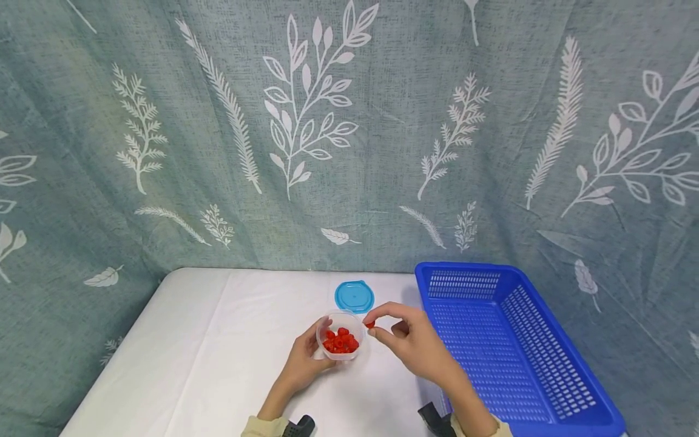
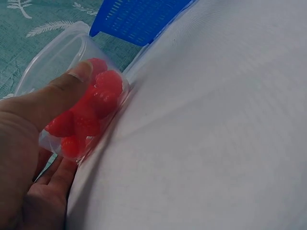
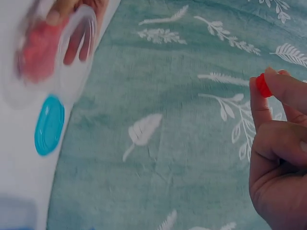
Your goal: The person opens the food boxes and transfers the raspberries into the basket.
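A clear plastic tub [image 1: 343, 357] with several red raspberries [image 1: 340, 342] inside is held by my left hand [image 1: 301, 364]. In the left wrist view the thumb presses along the tub's side, with other fingers beneath it; the raspberries [image 2: 91, 105] show through the wall. My right hand [image 1: 413, 341] is just right of the tub's rim and pinches a single raspberry [image 3: 262, 86] between thumb and index finger. Just behind the tub, a round blue lid [image 1: 354, 296] lies flat on the table.
A large blue plastic basket [image 1: 494, 346] with slotted sides stands at the right, close beside my right forearm. White cloth covers the table [image 1: 218, 346]. A green curtain [image 1: 382, 152] with white leaf prints hangs behind the table's back edge.
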`<state>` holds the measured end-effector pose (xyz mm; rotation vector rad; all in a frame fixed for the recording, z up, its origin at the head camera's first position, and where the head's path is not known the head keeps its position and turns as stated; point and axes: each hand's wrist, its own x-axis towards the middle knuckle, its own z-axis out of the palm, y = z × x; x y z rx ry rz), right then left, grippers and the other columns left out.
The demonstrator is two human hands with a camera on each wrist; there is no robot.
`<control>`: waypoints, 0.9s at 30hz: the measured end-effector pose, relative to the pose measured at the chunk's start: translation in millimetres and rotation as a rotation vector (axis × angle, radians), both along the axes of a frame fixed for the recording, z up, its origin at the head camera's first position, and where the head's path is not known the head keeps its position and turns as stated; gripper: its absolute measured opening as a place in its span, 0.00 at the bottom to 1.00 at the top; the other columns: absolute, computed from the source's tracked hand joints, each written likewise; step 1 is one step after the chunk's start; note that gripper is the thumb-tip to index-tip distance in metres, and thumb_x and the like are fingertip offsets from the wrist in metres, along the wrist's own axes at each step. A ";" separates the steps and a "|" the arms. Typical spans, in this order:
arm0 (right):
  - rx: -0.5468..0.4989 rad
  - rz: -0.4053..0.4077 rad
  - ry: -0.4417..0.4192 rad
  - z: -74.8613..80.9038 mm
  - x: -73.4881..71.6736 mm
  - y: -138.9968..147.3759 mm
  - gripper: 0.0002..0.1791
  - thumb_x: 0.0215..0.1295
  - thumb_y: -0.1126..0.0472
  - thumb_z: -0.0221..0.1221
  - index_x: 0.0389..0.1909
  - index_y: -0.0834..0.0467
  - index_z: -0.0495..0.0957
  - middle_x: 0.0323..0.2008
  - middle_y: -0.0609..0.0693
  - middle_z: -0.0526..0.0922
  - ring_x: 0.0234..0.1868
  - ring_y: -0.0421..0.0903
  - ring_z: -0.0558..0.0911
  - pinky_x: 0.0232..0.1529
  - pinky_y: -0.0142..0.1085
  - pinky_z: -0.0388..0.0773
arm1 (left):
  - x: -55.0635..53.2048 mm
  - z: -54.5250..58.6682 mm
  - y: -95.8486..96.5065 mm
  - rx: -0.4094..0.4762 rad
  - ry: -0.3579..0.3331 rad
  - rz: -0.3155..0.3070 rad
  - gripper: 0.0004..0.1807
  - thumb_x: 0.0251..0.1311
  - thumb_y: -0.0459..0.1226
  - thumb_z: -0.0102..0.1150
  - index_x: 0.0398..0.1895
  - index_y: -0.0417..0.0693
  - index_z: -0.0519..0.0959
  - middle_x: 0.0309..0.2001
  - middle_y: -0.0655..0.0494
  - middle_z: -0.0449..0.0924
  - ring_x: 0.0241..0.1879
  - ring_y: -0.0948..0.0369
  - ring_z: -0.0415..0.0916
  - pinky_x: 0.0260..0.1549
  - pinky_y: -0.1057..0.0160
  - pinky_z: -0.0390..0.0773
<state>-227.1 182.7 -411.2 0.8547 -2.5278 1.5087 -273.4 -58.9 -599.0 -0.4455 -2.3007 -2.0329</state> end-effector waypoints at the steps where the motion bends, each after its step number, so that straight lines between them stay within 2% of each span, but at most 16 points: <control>1: -0.003 -0.004 0.008 2.9 -0.5 3.7 0.10 0.66 0.65 0.67 0.43 0.46 0.85 0.39 0.45 0.87 0.15 0.32 0.53 0.13 0.27 0.57 | -0.1 0.0 0.1 0.000 0.000 0.000 0.49 0.47 0.28 0.77 0.76 0.45 0.65 0.71 0.46 0.71 0.75 0.47 0.62 0.73 0.46 0.60; 9: -0.044 0.031 0.094 17.1 -17.0 33.1 0.12 0.67 0.70 0.63 0.45 0.51 0.85 0.42 0.50 0.86 0.14 0.32 0.55 0.12 0.28 0.60 | 0.1 0.2 0.2 -0.013 0.011 0.016 0.50 0.46 0.27 0.77 0.75 0.45 0.66 0.70 0.46 0.72 0.75 0.46 0.63 0.73 0.47 0.60; 14: -0.055 0.022 0.120 22.9 -32.5 51.4 0.12 0.70 0.70 0.61 0.47 0.52 0.84 0.41 0.52 0.84 0.12 0.35 0.52 0.09 0.29 0.55 | -0.3 0.8 0.1 -0.030 0.015 0.010 0.50 0.46 0.28 0.78 0.76 0.44 0.65 0.71 0.46 0.72 0.75 0.46 0.62 0.72 0.46 0.61; 21: -0.071 -0.041 0.094 21.8 -56.4 72.9 0.10 0.71 0.67 0.61 0.50 0.55 0.84 0.42 0.48 0.86 0.10 0.35 0.52 0.07 0.32 0.53 | -1.3 -1.3 -1.0 -0.052 -0.003 0.009 0.50 0.47 0.31 0.79 0.76 0.48 0.65 0.71 0.49 0.72 0.75 0.49 0.62 0.73 0.50 0.61; 27: -0.082 -0.094 0.057 16.5 -75.0 91.0 0.12 0.72 0.64 0.61 0.53 0.60 0.83 0.44 0.45 0.85 0.09 0.36 0.57 0.08 0.36 0.55 | -2.4 -3.6 -0.5 -0.052 0.073 -0.014 0.49 0.48 0.31 0.77 0.76 0.42 0.64 0.71 0.43 0.71 0.74 0.44 0.63 0.72 0.52 0.64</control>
